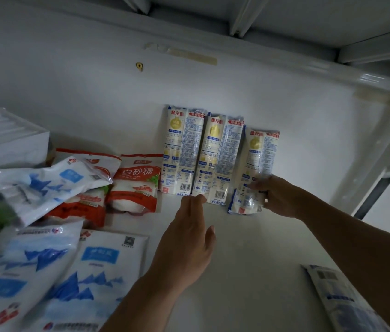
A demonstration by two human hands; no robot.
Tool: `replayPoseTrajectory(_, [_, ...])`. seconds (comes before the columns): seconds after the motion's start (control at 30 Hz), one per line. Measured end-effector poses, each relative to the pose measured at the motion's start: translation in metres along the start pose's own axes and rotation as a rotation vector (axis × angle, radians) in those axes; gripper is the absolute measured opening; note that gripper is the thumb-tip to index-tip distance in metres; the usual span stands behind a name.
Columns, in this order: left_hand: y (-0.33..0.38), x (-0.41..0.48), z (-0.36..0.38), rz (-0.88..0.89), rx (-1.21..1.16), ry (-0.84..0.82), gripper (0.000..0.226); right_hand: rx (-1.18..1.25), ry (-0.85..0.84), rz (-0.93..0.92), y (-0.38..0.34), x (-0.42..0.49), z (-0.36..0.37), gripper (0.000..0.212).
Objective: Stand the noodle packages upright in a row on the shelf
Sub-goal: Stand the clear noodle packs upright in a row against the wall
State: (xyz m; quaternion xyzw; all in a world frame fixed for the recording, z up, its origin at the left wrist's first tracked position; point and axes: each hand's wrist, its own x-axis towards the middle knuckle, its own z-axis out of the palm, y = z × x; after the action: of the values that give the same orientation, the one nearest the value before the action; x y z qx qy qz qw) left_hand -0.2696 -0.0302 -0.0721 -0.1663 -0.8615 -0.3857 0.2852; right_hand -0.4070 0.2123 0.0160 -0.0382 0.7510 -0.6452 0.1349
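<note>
Cut-off package, right hand perhaps gripping noodles

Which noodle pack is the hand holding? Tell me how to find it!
Find the white back wall of the shelf, where three tall noodle packs lean in a row. It is the right-end noodle pack, beside the middle pack. Only this one has the right hand gripping its bottom.
</note>
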Motion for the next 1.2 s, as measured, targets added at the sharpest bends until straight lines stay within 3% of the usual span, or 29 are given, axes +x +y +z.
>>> replayPoseTrajectory(0.1, [-0.001, 0.0, 0.0, -0.009, -0.001, -0.002, 0.053, -0.085, -0.085, 0.061, 0.008, -0.007, -0.015, 0.058])
replayPoseTrajectory(0.3, [-0.001, 0.002, 0.002, -0.015, 0.009, -0.009, 0.054, -0.194, 0.085, -0.061, 0.021, -0.006, -0.009, 0.042])
replayPoseTrajectory(0.5, [-0.001, 0.001, 0.002, -0.028, -0.005, -0.006, 0.054, -0.053, 0.2, -0.155, 0.029, -0.005, -0.001, 0.043])
replayPoseTrajectory(0.77, [-0.002, 0.002, 0.003, -0.025, 0.011, -0.015, 0.054, -0.027, 0.27, -0.128, 0.03, 0.001, 0.006, 0.043])
replayPoseTrajectory(1.2, [0.007, 0.001, -0.003, 0.101, 0.048, -0.117, 0.07, -0.252, 0.397, -0.077, 0.024, -0.041, -0.002, 0.058])
